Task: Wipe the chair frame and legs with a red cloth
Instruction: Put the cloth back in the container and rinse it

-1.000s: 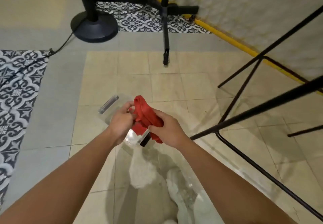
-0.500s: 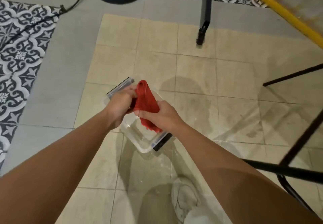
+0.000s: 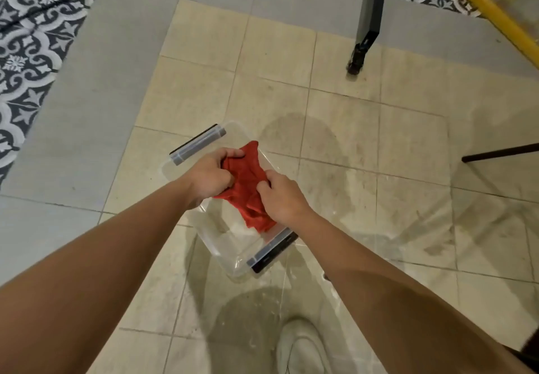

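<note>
The person bends over a clear plastic tub (image 3: pixel 221 245) that sits on the beige floor tiles (image 3: pixel 408 146), with both bare arms reaching down into it. The red cloth (image 3: pixel 248 190) is bunched up between the two hands, right above the tub's open top, and its lower end hangs down inside toward the tub's five o'clock corner. The left hand (image 3: pixel 208 177) has its fingers curled tight into the cloth's nine o'clock side. The right hand (image 3: pixel 281 198) clutches the three o'clock side with its thumb and fingers dug into the folds. Both fists are closed on fabric and the cloth is crumpled between them.

The tub lies at a slant. One grey handle (image 3: pixel 198 144) is at its eleven o'clock end, just beyond the left knuckles, and the other grey handle (image 3: pixel 272 252) is at its five o'clock end, under the right wrist. I can't tell whether anything else is inside it.

From the tub, a white shoe (image 3: pixel 302 347) stands at six o'clock on a darker patch of tile. A black stand leg (image 3: pixel 366 23) plants its foot at one o'clock, well apart. A thin black bar (image 3: pixel 501 152) pokes in at three o'clock. A yellow strip (image 3: pixel 493 15) runs along the two o'clock corner, and patterned black-and-white tiles (image 3: pixel 26 53) lie off at ten o'clock beyond a grey band of floor (image 3: pixel 96 111).
</note>
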A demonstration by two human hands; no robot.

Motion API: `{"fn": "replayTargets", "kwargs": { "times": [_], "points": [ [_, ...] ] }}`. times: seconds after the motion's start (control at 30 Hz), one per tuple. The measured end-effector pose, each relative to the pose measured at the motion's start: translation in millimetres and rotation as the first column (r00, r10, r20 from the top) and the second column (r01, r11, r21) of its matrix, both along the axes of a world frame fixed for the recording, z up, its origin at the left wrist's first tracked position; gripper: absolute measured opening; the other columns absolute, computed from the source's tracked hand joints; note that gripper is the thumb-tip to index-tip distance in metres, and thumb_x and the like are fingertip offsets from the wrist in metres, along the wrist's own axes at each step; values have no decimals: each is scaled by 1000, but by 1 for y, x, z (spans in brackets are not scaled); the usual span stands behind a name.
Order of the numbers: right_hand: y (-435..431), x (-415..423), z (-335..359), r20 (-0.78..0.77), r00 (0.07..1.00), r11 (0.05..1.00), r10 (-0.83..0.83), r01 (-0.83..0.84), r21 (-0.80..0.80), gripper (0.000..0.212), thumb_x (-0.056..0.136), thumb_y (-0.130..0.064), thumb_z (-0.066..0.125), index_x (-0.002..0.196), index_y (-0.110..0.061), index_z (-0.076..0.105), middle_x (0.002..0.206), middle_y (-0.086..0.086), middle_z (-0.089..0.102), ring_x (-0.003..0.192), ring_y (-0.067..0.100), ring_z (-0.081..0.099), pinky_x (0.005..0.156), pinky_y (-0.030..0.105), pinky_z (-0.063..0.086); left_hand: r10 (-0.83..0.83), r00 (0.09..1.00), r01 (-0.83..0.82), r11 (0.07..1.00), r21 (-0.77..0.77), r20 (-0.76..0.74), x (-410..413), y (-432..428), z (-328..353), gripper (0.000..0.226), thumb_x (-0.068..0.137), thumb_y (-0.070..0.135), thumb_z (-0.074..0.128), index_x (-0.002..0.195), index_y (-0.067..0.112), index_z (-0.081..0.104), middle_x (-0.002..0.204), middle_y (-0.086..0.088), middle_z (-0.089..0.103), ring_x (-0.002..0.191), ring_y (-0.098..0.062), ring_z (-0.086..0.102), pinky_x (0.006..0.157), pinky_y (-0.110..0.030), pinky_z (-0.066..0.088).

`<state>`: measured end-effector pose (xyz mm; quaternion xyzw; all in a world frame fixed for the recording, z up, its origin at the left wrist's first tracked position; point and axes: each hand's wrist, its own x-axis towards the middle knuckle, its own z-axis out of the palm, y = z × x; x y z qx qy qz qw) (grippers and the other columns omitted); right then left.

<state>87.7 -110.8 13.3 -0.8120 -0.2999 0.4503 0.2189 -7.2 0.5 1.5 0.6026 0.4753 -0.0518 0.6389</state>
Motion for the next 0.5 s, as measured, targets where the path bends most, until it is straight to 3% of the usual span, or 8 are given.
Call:
{"fn": "replayTargets", "kwargs": {
  "times": [0.1, 0.17, 0.23, 0.3, 0.37, 0.43, 0.5],
  "points": [
    [-4, 3, -2, 127, 987, 995, 98, -97, -12, 40, 93, -10, 39, 131, -18, 49, 83, 5, 63, 70, 21, 57, 62, 27, 45, -50, 998, 52, 997, 58, -36, 8, -8, -12, 61, 78, -19, 42, 128, 15, 44, 100, -10, 56, 89, -23, 58, 78, -39, 55],
    [-4, 3, -1, 243, 948, 978, 204, -190, -83, 32, 94, -10, 40, 124, -13, 51, 88, 8, 60, 73, 23, 52, 64, 31, 42, -39, 998, 43, 995, 87, -40, 13, -11, -21, 65, 77, -20, 42, 132, 14, 34, 92, -7, 54, 84, -24, 56, 82, -50, 52],
    [-3, 2, -2, 333, 894, 953, 299, -265, -145, 21, 95, -12, 42, 112, -8, 53, 88, 9, 56, 74, 24, 49, 64, 32, 37, -31, 998, 37, 994, 103, -56, 18, -12, -32, 74, 77, -19, 45, 139, 16, 22, 94, -8, 53, 87, -27, 56, 83, -51, 50],
    [-4, 1, -4, 357, 871, 941, 337, -300, -157, 16, 95, -13, 43, 107, -7, 54, 91, 10, 57, 80, 27, 54, 65, 32, 36, -75, 991, 91, 986, 141, -114, 21, -12, -43, 80, 79, -15, 48, 143, 17, 14, 104, -10, 51, 98, -28, 54, 88, -44, 50],
    [-4, 1, -5, 343, 885, 949, 315, -285, -136, 18, 96, -13, 42, 108, -7, 53, 86, 8, 54, 78, 25, 53, 64, 31, 35, -104, 984, 122, 985, 121, -146, 20, -10, -47, 68, 80, -12, 47, 139, 14, 27, 100, -11, 52, 97, -25, 52, 82, -34, 48],
    [-4, 0, -8, 335, 904, 964, 265, -244, -105, 19, 94, -11, 40, 108, -8, 53, 75, 2, 46, 74, 24, 52, 62, 31, 35, -136, 984, 145, 987, 73, -117, 16, -8, -48, 44, 77, -12, 42, 117, 4, 51, 86, -12, 57, 85, -26, 55, 68, -29, 47],
    [-5, -2, -10, 341, 911, 973, 232, -214, -92, 20, 93, -9, 40, 108, -8, 53, 73, 0, 46, 69, 21, 48, 60, 31, 34, -100, 990, 105, 993, 50, -98, 10, -5, -50, 43, 76, -7, 40, 113, 5, 57, 92, -12, 63, 84, -26, 60, 67, -28, 50]
  ]
}}
